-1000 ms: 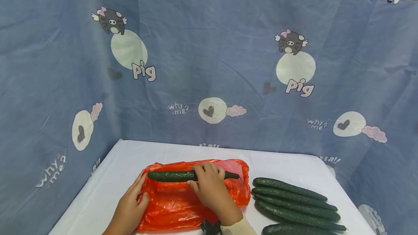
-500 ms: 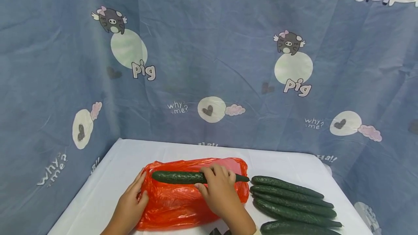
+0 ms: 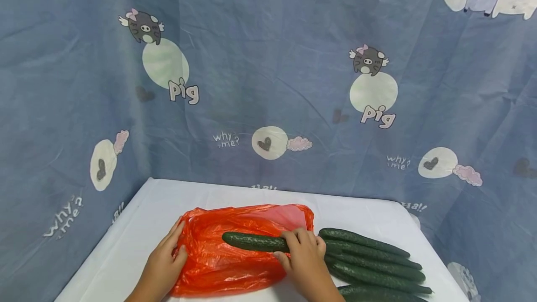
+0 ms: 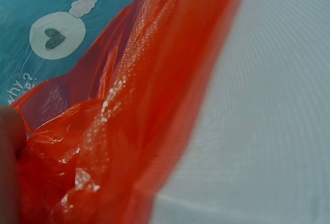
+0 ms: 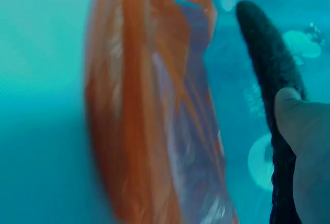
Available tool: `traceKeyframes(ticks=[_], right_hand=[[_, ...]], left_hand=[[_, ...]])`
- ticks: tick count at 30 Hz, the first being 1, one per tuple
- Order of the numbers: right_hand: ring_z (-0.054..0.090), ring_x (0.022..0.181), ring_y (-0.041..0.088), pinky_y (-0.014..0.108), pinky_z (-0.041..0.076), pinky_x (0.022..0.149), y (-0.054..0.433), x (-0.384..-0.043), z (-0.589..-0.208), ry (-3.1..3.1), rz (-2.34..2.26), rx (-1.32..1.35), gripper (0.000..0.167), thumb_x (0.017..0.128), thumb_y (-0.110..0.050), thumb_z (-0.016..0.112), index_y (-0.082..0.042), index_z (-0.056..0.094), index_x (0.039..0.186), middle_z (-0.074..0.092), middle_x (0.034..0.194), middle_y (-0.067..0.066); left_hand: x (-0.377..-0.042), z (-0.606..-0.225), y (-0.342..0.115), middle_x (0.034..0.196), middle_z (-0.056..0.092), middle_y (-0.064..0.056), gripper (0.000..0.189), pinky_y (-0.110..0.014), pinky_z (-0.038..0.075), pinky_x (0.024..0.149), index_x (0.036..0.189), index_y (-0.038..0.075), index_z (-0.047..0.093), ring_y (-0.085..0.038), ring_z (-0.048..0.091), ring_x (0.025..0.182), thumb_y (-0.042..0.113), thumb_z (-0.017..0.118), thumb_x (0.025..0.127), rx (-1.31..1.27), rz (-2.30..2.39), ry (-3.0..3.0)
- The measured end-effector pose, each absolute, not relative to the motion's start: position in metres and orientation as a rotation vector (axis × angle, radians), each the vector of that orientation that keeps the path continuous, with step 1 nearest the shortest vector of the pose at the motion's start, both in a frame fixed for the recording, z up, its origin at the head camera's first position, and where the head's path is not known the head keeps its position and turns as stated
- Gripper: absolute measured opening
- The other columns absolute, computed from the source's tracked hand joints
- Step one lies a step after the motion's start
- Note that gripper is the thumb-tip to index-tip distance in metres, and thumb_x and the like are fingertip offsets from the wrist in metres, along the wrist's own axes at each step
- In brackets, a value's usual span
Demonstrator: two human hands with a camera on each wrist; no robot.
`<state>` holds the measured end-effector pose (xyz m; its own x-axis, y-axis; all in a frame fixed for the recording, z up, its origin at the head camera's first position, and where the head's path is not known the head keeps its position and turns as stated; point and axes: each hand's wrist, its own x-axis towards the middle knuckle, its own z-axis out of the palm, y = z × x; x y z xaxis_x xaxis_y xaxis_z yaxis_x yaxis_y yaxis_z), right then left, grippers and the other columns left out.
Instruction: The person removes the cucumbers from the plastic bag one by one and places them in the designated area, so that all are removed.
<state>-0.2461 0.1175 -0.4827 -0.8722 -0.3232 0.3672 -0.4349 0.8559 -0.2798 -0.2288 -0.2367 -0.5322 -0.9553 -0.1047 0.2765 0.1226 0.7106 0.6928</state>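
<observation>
In the head view a red plastic bag [image 3: 226, 264] lies spread on the white table. My left hand [image 3: 161, 260] holds its left edge, thumb and fingers apart; the left wrist view shows a bit of that hand [image 4: 10, 157] against the crinkled plastic [image 4: 129, 105]. Above the bag's right part, my right hand [image 3: 306, 255] grips a dark green cucumber [image 3: 251, 241] that points left. The right wrist view has the thumb [image 5: 289, 105] across this cucumber [image 5: 263, 44], which is raised off the table. The cucumber's right end is hidden by the hand.
Several more cucumbers [image 3: 373, 264] lie side by side on the right of the white tablecloth [image 3: 138, 227], close to my right hand. A blue patterned curtain [image 3: 235, 78] rises behind and at both sides of the table.
My right hand has carried the cucumber to the right and nearer to me, from the bag's far side. My left hand stays at the bag's left edge. The head view has shifted slightly.
</observation>
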Motion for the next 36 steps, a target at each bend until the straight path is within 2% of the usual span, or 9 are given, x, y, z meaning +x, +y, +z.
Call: traceKeyframes(ticks=[7,13,19,26,29,36], right_hand=[[0.052,0.112,0.023,0.055,0.033,0.094,0.151,-0.236,-0.492,-2.734,0.519,0.491,0.041,0.090,-0.039,0.079,-0.020,0.066,0.125,0.056,0.112,-0.004],[0.054,0.112,0.025,0.060,0.035,0.097,0.180,-0.226,-0.497,-2.769,0.467,0.386,0.044,0.087,-0.042,0.080,-0.020,0.068,0.123,0.058,0.112,-0.003],[0.053,0.106,0.023,0.063,0.036,0.095,0.211,-0.215,-0.499,-2.853,0.464,0.293,0.040,0.084,-0.047,0.082,-0.024,0.070,0.115,0.057,0.108,-0.007],[0.053,0.106,0.027,0.061,0.038,0.091,0.239,-0.203,-0.507,-2.853,0.425,0.187,0.041,0.088,-0.053,0.077,-0.023,0.072,0.116,0.058,0.108,-0.004],[0.054,0.102,0.026,0.059,0.039,0.087,0.249,-0.199,-0.512,-2.851,0.415,0.144,0.044,0.089,-0.058,0.074,-0.023,0.073,0.116,0.058,0.108,-0.004],[0.053,0.095,0.021,0.058,0.044,0.085,0.280,-0.192,-0.521,-2.916,0.340,0.105,0.040,0.083,-0.056,0.080,-0.029,0.074,0.111,0.058,0.105,-0.006]], left_hand=[[-0.231,-0.531,-0.238,0.171,0.030,-0.016,0.070,-0.053,0.042,0.105,0.163,0.005,0.034,-0.045,0.042,0.148,0.004,0.059,0.098,-0.050,-1.055,-2.608],[-0.231,-0.528,-0.238,0.171,0.028,-0.015,0.072,-0.052,0.042,0.105,0.166,0.008,0.030,-0.045,0.039,0.149,0.007,0.059,0.100,-0.009,-1.075,-2.640],[-0.230,-0.529,-0.238,0.171,0.028,-0.016,0.073,-0.052,0.042,0.105,0.166,0.008,0.029,-0.046,0.040,0.149,0.008,0.059,0.100,-0.001,-1.079,-2.646],[-0.233,-0.530,-0.239,0.171,0.029,-0.015,0.073,-0.053,0.042,0.106,0.166,0.009,0.029,-0.045,0.041,0.149,0.008,0.059,0.100,-0.030,-1.053,-2.636],[-0.232,-0.530,-0.240,0.171,0.028,-0.014,0.073,-0.053,0.043,0.105,0.166,0.010,0.029,-0.045,0.041,0.149,0.008,0.059,0.100,-0.019,-1.051,-2.644],[-0.229,-0.532,-0.238,0.171,0.028,-0.015,0.071,-0.052,0.042,0.106,0.165,0.007,0.030,-0.045,0.040,0.149,0.007,0.059,0.100,-0.022,-1.080,-2.644]])
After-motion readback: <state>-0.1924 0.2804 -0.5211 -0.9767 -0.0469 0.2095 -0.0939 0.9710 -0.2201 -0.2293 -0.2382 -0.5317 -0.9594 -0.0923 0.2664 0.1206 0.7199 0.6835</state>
